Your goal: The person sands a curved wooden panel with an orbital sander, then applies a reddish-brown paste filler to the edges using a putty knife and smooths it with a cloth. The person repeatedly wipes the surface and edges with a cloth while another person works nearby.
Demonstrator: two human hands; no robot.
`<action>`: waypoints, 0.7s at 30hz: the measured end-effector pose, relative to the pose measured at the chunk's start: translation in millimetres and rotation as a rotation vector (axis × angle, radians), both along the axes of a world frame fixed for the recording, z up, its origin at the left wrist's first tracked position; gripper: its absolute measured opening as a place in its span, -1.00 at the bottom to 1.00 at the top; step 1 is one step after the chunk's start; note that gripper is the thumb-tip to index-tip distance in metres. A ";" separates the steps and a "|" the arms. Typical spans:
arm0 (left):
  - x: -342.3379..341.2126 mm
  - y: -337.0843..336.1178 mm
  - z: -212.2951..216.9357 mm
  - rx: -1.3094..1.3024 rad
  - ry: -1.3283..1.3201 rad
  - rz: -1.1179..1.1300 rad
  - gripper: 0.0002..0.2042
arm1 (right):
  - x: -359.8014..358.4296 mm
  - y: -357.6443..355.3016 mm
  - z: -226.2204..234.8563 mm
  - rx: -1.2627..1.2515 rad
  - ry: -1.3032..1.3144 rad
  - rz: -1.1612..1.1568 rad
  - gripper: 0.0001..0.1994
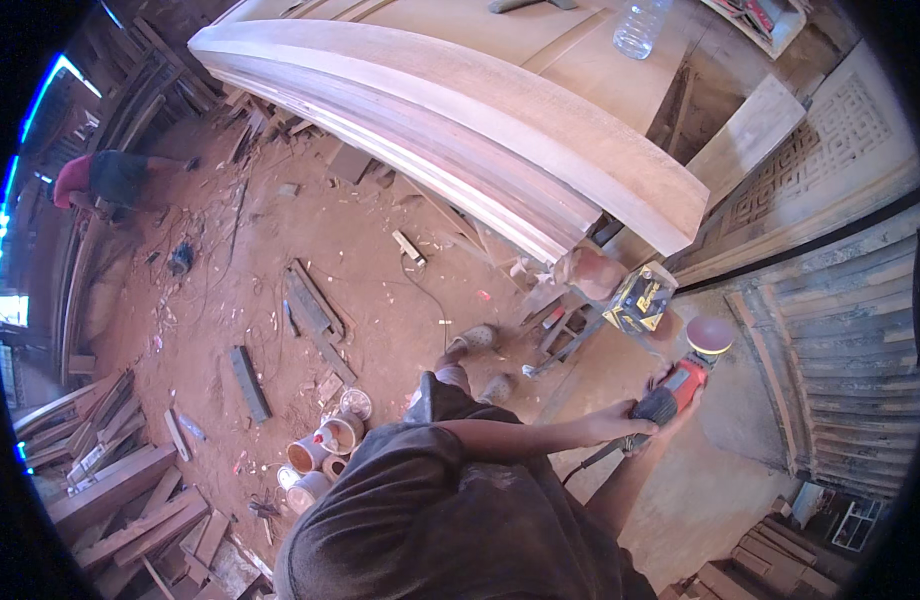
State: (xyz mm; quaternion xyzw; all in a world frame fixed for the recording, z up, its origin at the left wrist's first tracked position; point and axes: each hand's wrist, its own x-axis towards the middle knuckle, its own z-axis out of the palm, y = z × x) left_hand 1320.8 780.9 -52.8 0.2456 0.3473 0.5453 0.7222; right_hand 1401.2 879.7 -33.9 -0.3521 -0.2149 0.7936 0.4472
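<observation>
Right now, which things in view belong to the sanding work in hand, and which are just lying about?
In hand:
- red power sander with round disc, gripped by left hand and right hand
- curved wooden panel nearest the disc

Lying about:
- paint cans on the floor
- plastic bottle
- yellow and black box
- loose planks
- carved lattice board

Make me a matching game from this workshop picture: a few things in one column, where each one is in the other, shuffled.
Things:
1. red sander
2. plastic bottle
3. tins
4. yellow and black box

Places:
A. on the dusty floor
B. on the stool under the long plank's end
C. gripped in both hands
D. on the wooden bench top

Pairs: 1-C, 2-D, 3-A, 4-B
</observation>
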 end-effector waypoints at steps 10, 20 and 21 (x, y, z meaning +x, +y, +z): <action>-49.6 -38.8 -41.1 -0.037 0.957 0.156 -0.27 | -40.2 -6.0 -71.4 -0.013 -0.655 0.206 -0.58; -131.9 -16.8 -73.9 0.081 1.042 0.157 -0.05 | -139.2 21.3 -103.0 0.205 -0.699 0.141 -0.47; -149.4 -13.9 -64.0 0.056 1.030 0.096 -0.04 | -154.0 31.1 -99.2 0.089 -0.665 0.201 -0.50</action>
